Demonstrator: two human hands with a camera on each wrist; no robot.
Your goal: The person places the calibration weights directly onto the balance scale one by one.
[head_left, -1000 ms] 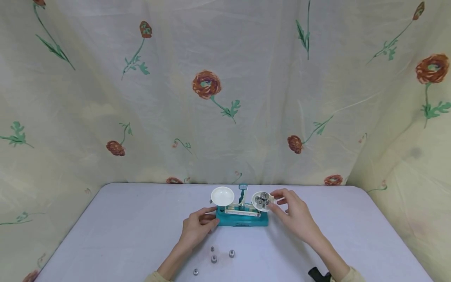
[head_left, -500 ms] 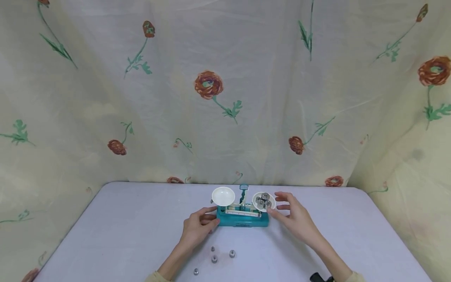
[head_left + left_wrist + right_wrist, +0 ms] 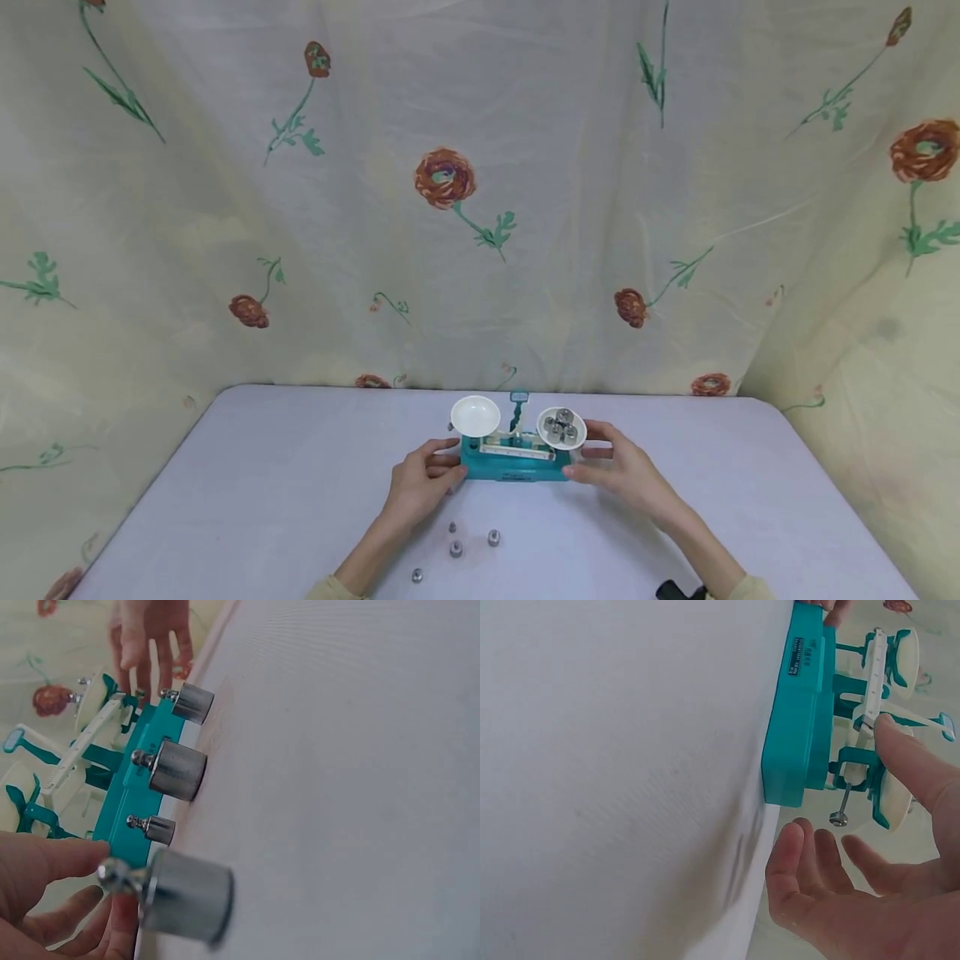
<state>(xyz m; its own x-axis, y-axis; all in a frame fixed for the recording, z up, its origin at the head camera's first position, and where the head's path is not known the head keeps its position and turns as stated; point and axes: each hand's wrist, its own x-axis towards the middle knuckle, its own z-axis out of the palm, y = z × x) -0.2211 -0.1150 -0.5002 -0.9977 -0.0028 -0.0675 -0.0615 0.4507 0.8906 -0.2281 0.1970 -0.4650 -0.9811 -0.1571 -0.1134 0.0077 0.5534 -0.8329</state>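
Note:
A teal balance scale [image 3: 517, 471] stands on the table, its printed label facing front. Its left pan [image 3: 475, 415] is bare white. The right pan [image 3: 545, 443] carries several metal weights [image 3: 562, 428]. My left hand [image 3: 417, 483] holds the left end of the teal base, thumb at the front corner and fingers behind. My right hand [image 3: 637, 477] is around the right end with fingers spread, the thumb close to the base's front corner. In the right wrist view its fingertips [image 3: 789, 840] stand apart from the base, near a small metal screw [image 3: 838, 819] on the beam.
Several knobbed metal weights [image 3: 456, 549] stand on the table in front of the scale, one large weight [image 3: 187, 896] looming close in the left wrist view. A black object [image 3: 671, 590] lies by the right forearm. A flowered curtain [image 3: 487, 275] hangs behind the table.
The right hand has drawn away from the weights on the right pan and lowered to the right end of the base. The left hand stays in place.

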